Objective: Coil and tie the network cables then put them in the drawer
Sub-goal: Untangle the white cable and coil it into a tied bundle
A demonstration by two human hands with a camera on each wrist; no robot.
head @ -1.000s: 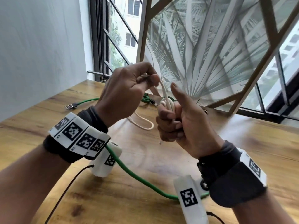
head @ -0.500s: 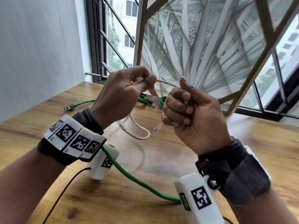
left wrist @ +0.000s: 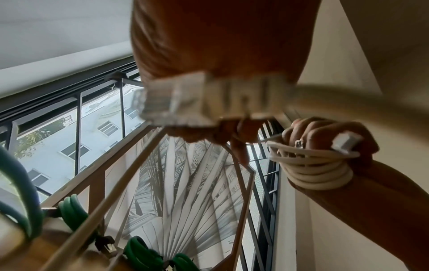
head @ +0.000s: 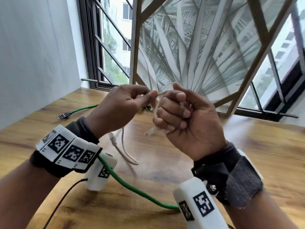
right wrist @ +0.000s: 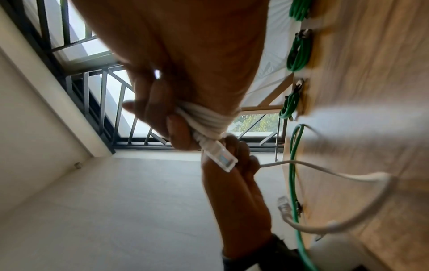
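Winding on, I see my left hand pinching the white cable closer in than before; my right hand grips its coil above the counter, probably nearly ready for tying.

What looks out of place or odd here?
Little. One green cable still lies uncoiled across the table, under both wrists, while the right hand holds the white coil and the left hand pinches its free end.

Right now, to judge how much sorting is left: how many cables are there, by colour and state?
White cable, part-coiled: 1
Green coiled bundles: 3
Loose green cable: 1, as far as shows
Total: 5
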